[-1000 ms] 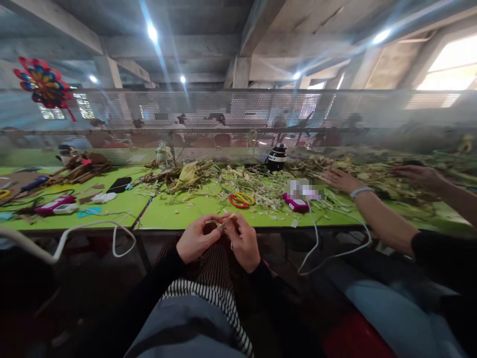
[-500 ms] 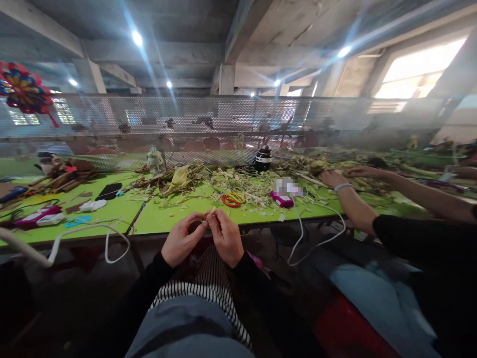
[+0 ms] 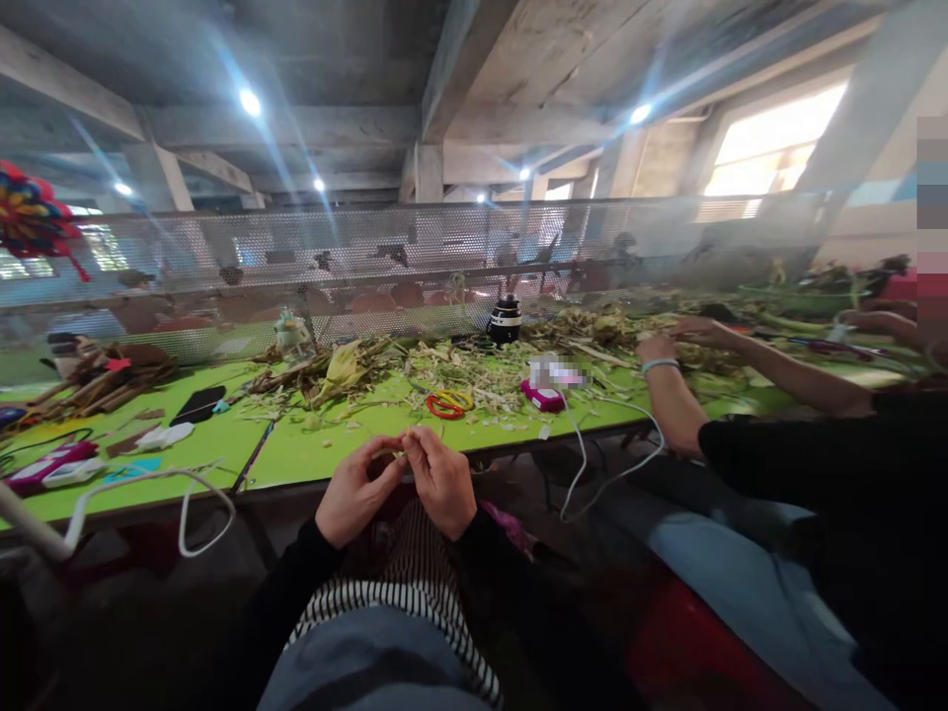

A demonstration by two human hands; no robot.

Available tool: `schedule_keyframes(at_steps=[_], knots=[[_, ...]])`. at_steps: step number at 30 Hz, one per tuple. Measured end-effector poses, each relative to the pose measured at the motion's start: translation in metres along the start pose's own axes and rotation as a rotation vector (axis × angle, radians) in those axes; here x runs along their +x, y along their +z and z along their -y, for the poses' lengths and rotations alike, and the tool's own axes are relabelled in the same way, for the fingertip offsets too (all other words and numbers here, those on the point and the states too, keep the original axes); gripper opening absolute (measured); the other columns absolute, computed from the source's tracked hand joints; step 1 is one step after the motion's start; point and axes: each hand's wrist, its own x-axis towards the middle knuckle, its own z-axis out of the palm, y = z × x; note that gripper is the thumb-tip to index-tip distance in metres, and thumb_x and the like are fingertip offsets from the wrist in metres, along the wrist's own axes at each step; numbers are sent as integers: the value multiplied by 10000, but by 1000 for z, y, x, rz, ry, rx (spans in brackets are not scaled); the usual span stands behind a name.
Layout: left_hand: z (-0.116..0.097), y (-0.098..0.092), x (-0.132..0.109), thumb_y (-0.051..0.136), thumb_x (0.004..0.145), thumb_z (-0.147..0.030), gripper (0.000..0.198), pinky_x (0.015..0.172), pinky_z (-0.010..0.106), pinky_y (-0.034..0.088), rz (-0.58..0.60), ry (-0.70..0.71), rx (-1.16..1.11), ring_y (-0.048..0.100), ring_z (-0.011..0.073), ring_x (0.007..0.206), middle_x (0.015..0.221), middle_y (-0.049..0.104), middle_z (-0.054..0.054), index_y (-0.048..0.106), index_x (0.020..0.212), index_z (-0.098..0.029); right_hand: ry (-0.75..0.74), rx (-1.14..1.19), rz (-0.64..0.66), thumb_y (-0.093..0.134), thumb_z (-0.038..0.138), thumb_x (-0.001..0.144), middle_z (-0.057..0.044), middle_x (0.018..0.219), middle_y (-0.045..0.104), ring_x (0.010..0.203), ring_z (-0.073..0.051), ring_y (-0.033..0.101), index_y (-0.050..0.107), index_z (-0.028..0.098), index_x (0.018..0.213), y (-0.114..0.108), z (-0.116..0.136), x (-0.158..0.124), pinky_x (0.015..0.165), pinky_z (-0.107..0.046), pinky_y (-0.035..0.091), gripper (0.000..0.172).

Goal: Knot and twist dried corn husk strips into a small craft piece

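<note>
My left hand and my right hand meet just off the table's front edge, above my lap. Both are closed, with the fingertips pinched together. Whatever lies between them is tiny and mostly hidden; only a pale bit shows at the fingertips, too small to name. Beyond them on the green table lie scissors with red and yellow handles. Behind the scissors spreads a litter of pale plant scraps, with a bunch of dried husks to its left.
A black bottle stands near the perforated metal screen. A magenta power strip trails a white cable over the edge. At left lie a dark phone and another magenta strip. A co-worker's hands work at the right.
The view has swung a little to the right, so the table's things sit further left. My hands stay pinched together in nearly the same pose. The co-worker's hands have drawn closer together.
</note>
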Motion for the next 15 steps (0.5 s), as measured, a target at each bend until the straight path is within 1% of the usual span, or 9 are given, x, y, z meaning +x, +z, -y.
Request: schedule_keyframes(at_steps=[2,6,11,13,15], knots=[[2,1,1,532,810,-373,235,787,283,465,4,-1,-13,609,173,817,820,664,47,592,882,-158,7,0,-11,371,309,943,-50,851,681,767,-163,656,579,219,954,-1,-2,-1,684,-243,475,227],[6,4,3,562,786,-384,257,802,288,469,35,-33,-63,607,179,847,893,666,58,604,896,-155,-14,47,-57,406,294,931,-56,919,700,828,-169,661,608,226,991,-2,-4,-6,732,-255,488,221],[8,7,6,574,778,-397,270,720,239,458,110,-67,-151,586,143,765,811,647,33,599,883,-150,-12,29,-92,421,287,923,-65,904,706,808,-169,657,630,217,957,-3,-5,-13,736,-262,488,224],[11,8,6,580,779,-409,282,656,211,439,129,-101,-197,559,115,703,777,627,18,593,882,-147,4,46,-100,417,291,923,-66,890,699,794,-165,652,626,209,943,-3,-7,-14,725,-255,486,226],[15,10,6,590,773,-435,317,562,185,400,139,-170,-266,510,82,600,715,594,-3,582,897,-143,27,80,-88,407,303,925,-58,847,688,757,-159,646,616,207,926,-4,-10,-13,693,-244,483,230]])
